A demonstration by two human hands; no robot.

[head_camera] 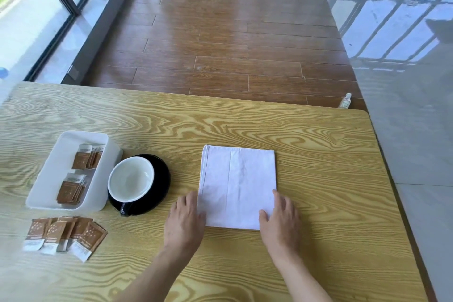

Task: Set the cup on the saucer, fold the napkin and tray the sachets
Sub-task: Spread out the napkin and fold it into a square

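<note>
A white napkin (239, 185) lies folded into a flat rectangle at the table's middle. My left hand (185, 220) rests at its near left corner and my right hand (281, 222) at its near right corner, fingers spread on the cloth edges. Left of the napkin, a black cup with a white inside (131, 179) stands on a black saucer (160, 181). A white tray (55, 174) at the far left holds two small stacks of brown sachets (87, 159). Several more brown sachets (65, 235) lie fanned on the table in front of the tray.
The wooden table (318, 154) ends at the right beside a grey tiled floor. Beyond its far edge lies brown plank flooring. A small bottle (345, 101) stands on the floor past the far right corner.
</note>
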